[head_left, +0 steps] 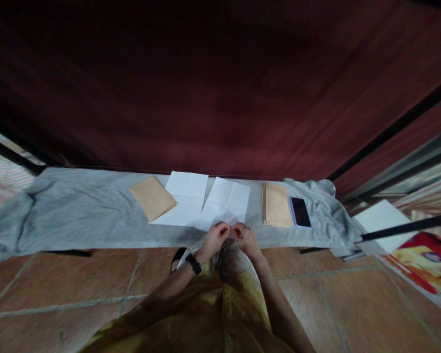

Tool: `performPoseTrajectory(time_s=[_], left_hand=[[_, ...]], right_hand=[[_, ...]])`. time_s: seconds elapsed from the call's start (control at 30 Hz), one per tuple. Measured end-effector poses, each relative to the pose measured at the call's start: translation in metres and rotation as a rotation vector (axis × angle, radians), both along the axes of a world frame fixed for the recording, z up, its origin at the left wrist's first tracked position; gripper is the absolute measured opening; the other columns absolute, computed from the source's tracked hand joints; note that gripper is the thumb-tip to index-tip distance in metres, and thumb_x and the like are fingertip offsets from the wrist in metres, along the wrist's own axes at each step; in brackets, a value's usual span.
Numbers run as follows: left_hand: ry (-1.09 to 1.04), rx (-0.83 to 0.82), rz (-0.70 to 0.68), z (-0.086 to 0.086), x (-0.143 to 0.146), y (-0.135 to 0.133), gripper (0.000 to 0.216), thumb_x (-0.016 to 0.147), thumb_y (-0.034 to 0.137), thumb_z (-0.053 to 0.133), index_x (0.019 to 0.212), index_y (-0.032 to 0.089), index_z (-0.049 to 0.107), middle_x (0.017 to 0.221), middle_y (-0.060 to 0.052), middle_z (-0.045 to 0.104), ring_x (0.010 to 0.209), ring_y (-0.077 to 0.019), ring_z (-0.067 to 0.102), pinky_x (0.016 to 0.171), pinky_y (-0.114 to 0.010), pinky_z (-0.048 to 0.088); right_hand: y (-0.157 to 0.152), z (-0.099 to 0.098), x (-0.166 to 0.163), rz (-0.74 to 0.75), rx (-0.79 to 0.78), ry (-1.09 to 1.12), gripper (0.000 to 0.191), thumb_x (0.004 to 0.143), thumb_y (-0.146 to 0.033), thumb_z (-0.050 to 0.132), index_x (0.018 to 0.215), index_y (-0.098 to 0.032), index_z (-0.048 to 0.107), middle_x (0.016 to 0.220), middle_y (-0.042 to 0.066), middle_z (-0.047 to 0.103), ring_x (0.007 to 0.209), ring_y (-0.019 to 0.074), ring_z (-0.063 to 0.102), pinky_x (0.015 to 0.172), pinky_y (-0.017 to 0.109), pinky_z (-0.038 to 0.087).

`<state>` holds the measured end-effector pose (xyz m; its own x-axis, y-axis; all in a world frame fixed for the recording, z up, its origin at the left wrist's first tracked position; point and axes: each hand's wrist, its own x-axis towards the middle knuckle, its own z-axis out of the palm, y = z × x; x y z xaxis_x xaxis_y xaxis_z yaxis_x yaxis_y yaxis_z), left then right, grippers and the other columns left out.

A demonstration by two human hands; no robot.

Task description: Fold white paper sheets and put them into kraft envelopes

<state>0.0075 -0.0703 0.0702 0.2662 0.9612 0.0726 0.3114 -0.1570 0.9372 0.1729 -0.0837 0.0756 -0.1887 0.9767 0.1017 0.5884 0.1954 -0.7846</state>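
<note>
My left hand [215, 239], with a dark watch on its wrist, and my right hand [245, 238] meet over the near edge of the bench. Both are closed in a pinch, fingertips almost touching. What they pinch is too small to make out. Just beyond them lies a creased white sheet of paper [228, 198], its near edge by my fingers. Another creased white sheet [185, 193] lies to its left, partly under a brown envelope [152, 197]. Right of my hands is a small stack of brown envelopes [278, 205].
A smartphone [301, 212] lies right of the stack. Grey cloth [88, 211] covers the narrow bench and bunches at its ends. A dark red curtain [220, 98] hangs behind. Black metal bars [400, 122] and a red-and-yellow box [426, 262] are at the right.
</note>
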Motion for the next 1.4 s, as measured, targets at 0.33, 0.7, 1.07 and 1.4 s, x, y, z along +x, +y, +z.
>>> performPoseTrajectory(time_s=[0.33, 0.7, 1.07, 1.4], left_hand=[[0.073, 0.056, -0.049, -0.006, 0.002, 0.001, 0.018, 0.084, 0.013, 0.048, 0.077, 0.021, 0.063, 0.075, -0.001, 0.063, 0.072, -0.0156, 0.056, 0.071, -0.026, 0.043], [-0.091, -0.085, -0.009, -0.001, 0.002, 0.000, 0.011, 0.081, 0.019, 0.049, 0.075, 0.021, 0.058, 0.070, 0.002, 0.057, 0.069, -0.0146, 0.053, 0.068, -0.025, 0.043], [-0.194, -0.179, 0.227, -0.012, -0.021, 0.010, 0.026, 0.076, 0.036, 0.060, 0.060, 0.021, 0.045, 0.056, 0.007, 0.041, 0.057, -0.0109, 0.040, 0.058, -0.024, 0.032], [-0.480, -0.368, 0.066, 0.000, -0.010, -0.005, 0.035, 0.079, 0.052, 0.069, 0.076, 0.019, 0.059, 0.068, 0.002, 0.057, 0.061, -0.0107, 0.048, 0.061, -0.024, 0.038]], right_hand=[[-0.006, 0.008, -0.006, -0.004, 0.042, -0.301, 0.009, 0.090, -0.017, 0.053, 0.087, -0.023, 0.059, 0.085, 0.002, 0.063, 0.078, 0.0173, 0.059, 0.073, 0.024, 0.041], [-0.009, 0.006, -0.011, -0.096, -0.112, 0.256, 0.015, 0.082, -0.025, 0.041, 0.067, -0.024, 0.045, 0.065, -0.003, 0.049, 0.066, 0.0149, 0.050, 0.065, 0.025, 0.041], [-0.037, -0.023, 0.036, -0.326, 0.134, -0.142, 0.020, 0.092, -0.024, 0.042, 0.081, -0.021, 0.059, 0.077, 0.003, 0.062, 0.070, 0.0172, 0.058, 0.068, 0.027, 0.046], [-0.016, -0.013, -0.019, -0.238, 0.100, 0.187, 0.020, 0.092, -0.028, 0.050, 0.095, -0.020, 0.069, 0.091, 0.006, 0.072, 0.077, 0.0173, 0.066, 0.072, 0.028, 0.053]])
